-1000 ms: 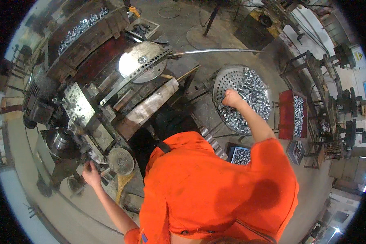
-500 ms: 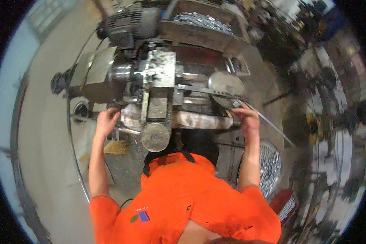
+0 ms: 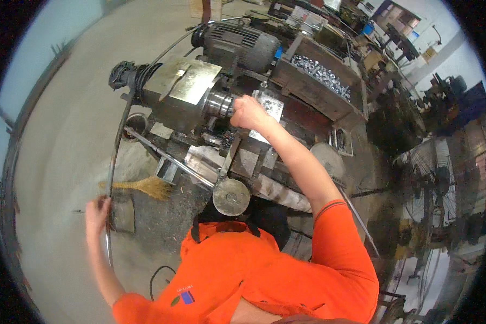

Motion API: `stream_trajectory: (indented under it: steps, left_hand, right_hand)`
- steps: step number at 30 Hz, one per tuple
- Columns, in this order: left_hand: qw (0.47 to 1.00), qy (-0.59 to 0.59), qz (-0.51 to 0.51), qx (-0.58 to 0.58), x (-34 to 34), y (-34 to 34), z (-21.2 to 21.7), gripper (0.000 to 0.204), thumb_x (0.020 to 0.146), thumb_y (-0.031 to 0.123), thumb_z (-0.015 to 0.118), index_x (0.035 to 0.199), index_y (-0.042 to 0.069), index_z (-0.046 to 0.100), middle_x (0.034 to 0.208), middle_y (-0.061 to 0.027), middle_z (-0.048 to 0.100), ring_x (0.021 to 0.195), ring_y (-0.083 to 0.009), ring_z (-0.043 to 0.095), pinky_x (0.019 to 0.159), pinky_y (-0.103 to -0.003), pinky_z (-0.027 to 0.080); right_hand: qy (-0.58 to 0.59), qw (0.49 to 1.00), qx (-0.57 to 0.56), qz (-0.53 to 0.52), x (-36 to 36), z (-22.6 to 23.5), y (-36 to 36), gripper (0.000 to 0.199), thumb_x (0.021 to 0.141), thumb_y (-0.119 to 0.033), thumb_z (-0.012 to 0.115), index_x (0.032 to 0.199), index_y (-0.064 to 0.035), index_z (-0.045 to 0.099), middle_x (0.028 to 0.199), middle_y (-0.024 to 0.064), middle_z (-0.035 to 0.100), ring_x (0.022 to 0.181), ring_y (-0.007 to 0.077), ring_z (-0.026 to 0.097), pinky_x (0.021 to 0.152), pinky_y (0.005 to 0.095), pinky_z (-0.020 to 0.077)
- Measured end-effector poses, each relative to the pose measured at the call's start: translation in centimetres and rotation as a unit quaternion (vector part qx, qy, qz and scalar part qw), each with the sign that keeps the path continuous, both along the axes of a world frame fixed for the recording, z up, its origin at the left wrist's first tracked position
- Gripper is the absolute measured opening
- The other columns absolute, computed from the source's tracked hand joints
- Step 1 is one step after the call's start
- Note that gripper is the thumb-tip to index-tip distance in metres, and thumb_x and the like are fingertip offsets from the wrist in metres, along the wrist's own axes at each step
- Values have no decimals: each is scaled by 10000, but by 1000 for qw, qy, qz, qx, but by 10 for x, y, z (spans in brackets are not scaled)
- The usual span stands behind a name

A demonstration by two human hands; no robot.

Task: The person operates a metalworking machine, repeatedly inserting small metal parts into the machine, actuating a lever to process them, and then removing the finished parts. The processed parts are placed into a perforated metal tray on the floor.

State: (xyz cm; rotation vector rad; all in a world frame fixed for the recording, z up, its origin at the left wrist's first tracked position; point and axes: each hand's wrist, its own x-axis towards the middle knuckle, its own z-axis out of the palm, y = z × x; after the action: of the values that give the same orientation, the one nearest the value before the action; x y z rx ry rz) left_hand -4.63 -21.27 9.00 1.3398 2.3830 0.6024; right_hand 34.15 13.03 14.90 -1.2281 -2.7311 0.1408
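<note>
My right hand [image 3: 248, 112] reaches across the small lathe to the mouth of its shiny round spindle [image 3: 219, 103]. Its fingers are closed, and the hand itself hides whatever is between them. Just beside it lies the chip-covered cross slide [image 3: 269, 108], with a round handwheel [image 3: 231, 197] at its near end. At the left, my left hand [image 3: 96, 215] is closed about a long metal lever [image 3: 113, 162] that hangs down from the headstock [image 3: 167, 102]. The left hand is slightly blurred.
A wooden-sided bin [image 3: 318, 89] of small metal parts stands behind the lathe, next to a ribbed motor [image 3: 240, 46]. A straw brush [image 3: 146, 186] lies on the floor. A second metal bar [image 3: 173, 162] slants across the front. A fan [image 3: 434, 164] is at the right.
My right hand has moved left from the far right side, where it held a small metal piece, to the spindle. My left hand has dropped from the lathe front to the lever. The view has turned.
</note>
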Motion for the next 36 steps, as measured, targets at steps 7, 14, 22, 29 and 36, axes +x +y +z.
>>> stream_trajectory:
  steps: [7,14,22,29,36]
  left_hand:
    - [996,53,53,57,30,5,-25,291,736,205,688,798,-8,499,614,-155,566,578,-332,557,546,-405,435]
    - [988,137,69,-31,19,20,-29,273,759,233,632,827,-14,538,666,-202,583,674,-396,579,609,-466,449]
    - [929,357,45,-82,-121,18,-49,191,759,144,564,907,24,575,657,-173,598,603,-337,606,544,-411,489]
    - [931,341,64,-113,-103,22,-38,167,740,111,552,882,24,572,727,-188,619,693,-353,613,615,-445,490]
    - [993,103,47,-30,4,23,-31,270,673,220,666,800,-3,583,773,-226,606,781,-411,584,685,-464,468]
  right_hand:
    - [158,982,-100,1,0,-35,29,212,583,-180,595,688,0,635,676,196,599,650,322,611,610,358,487]
    - [262,947,-183,-44,-3,-18,41,226,603,-192,597,547,22,554,531,153,550,478,192,540,492,324,421]
    - [339,880,-289,-161,-6,-26,45,232,592,-184,593,498,16,524,486,67,512,474,125,489,478,303,391]
    - [432,824,-340,-139,-13,-13,37,201,639,-178,606,568,5,566,466,56,515,483,138,571,433,282,411]
    - [373,856,-289,-211,-19,-15,40,235,618,-230,602,590,3,593,575,117,605,523,207,617,567,313,481]
